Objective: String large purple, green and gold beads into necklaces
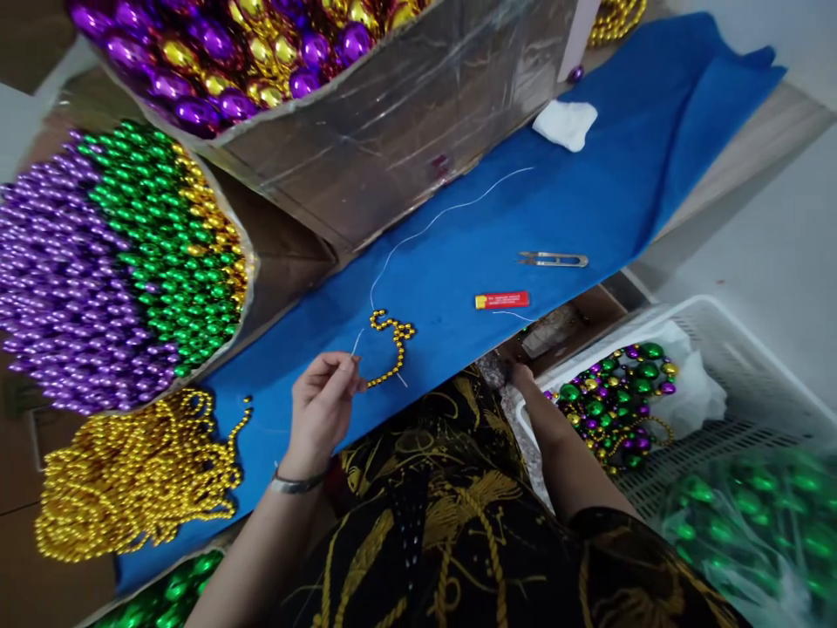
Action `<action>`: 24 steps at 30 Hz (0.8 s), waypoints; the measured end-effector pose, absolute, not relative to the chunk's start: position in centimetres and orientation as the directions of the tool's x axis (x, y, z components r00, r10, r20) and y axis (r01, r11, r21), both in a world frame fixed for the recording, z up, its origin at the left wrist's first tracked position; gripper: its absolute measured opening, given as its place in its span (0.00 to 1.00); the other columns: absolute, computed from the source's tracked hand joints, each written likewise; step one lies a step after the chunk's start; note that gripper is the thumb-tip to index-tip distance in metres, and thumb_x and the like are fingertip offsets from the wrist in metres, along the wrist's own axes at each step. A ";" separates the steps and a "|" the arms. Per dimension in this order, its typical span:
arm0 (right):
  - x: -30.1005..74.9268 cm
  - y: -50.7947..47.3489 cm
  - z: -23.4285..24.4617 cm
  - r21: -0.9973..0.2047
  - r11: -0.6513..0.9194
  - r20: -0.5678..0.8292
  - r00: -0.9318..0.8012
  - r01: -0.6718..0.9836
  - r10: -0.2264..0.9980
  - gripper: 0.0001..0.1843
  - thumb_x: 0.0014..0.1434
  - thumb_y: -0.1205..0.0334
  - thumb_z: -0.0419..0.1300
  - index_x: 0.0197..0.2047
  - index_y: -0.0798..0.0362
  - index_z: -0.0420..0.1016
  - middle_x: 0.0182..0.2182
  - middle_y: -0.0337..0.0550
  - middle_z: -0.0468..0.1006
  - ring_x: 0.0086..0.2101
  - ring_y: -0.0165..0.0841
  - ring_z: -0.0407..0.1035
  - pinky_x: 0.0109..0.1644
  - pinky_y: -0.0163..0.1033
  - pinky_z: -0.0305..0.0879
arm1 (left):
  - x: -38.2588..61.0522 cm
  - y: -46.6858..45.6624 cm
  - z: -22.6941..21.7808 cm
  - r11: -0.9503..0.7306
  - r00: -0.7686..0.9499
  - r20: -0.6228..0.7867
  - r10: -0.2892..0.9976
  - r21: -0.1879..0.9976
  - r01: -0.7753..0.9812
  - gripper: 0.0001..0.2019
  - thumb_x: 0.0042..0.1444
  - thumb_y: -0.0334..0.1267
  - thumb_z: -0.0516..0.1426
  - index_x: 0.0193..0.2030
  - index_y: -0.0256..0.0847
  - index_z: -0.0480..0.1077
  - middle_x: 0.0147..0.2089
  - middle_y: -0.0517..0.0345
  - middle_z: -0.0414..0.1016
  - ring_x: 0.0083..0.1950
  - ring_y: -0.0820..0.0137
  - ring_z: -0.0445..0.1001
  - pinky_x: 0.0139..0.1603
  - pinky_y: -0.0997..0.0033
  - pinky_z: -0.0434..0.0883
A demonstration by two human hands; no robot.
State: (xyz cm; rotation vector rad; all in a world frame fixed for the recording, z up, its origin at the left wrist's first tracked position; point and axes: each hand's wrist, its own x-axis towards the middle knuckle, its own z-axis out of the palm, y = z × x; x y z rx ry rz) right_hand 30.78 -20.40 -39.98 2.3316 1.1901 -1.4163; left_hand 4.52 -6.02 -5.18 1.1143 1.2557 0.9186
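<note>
The fingers of my left hand (322,399), near the middle of the frame, are pinched on the left end of a short string of gold beads (399,353) lying on the blue cloth (451,262); they cover that end, and only a pale thread tip (357,342) shows above them. From the beads' other end a white thread (418,231) curves toward the upper right, thin and faint. My right hand (520,377) is below the cloth's edge, right of centre, its fingers too dim and hidden for me to tell what they hold, if anything. At upper left, a carton (392,148) of purple and gold beads is cut off by the frame; at lower right, clear plastic blurs green beads (751,501).
</note>
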 end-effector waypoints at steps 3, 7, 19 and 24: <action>29.2 -20.6 -39.6 -0.241 -0.667 -0.825 0.213 0.706 0.523 0.20 0.65 0.54 0.61 0.57 0.54 0.70 0.53 0.48 0.73 0.49 0.38 0.71 0.52 0.47 0.72 | 4.4 -6.1 -5.1 0.235 0.130 -0.241 0.962 0.970 0.057 0.10 0.49 0.40 0.68 0.32 0.38 0.75 0.24 0.62 0.68 0.24 0.78 0.64 0.28 0.76 0.71; 28.4 -21.1 -37.9 -0.222 -0.675 -0.811 0.251 0.704 0.529 0.21 0.65 0.54 0.60 0.57 0.54 0.69 0.53 0.49 0.72 0.49 0.37 0.71 0.51 0.48 0.72 | 4.3 -6.2 -4.8 0.228 0.144 -0.231 0.962 0.973 0.038 0.11 0.48 0.42 0.69 0.32 0.38 0.74 0.22 0.64 0.66 0.23 0.78 0.62 0.27 0.76 0.70; 29.4 -22.2 -19.1 -0.513 -0.331 -0.283 0.207 0.792 0.936 0.23 0.72 0.56 0.39 0.55 0.53 0.71 0.49 0.55 0.74 0.51 0.40 0.69 0.58 0.49 0.65 | 2.9 -5.9 -5.2 0.061 0.161 -0.053 0.986 0.997 -0.045 0.11 0.52 0.45 0.65 0.32 0.39 0.75 0.31 0.58 0.73 0.31 0.75 0.70 0.35 0.74 0.69; 26.9 -19.7 -9.3 -0.886 -0.127 -0.088 0.107 0.447 0.990 0.23 0.71 0.44 0.43 0.42 0.49 0.72 0.30 0.41 0.72 0.32 0.34 0.69 0.39 0.40 0.68 | 1.9 -5.6 -5.2 -0.018 0.132 0.014 0.991 1.000 0.023 0.10 0.51 0.43 0.66 0.32 0.38 0.77 0.35 0.56 0.75 0.35 0.74 0.70 0.37 0.74 0.67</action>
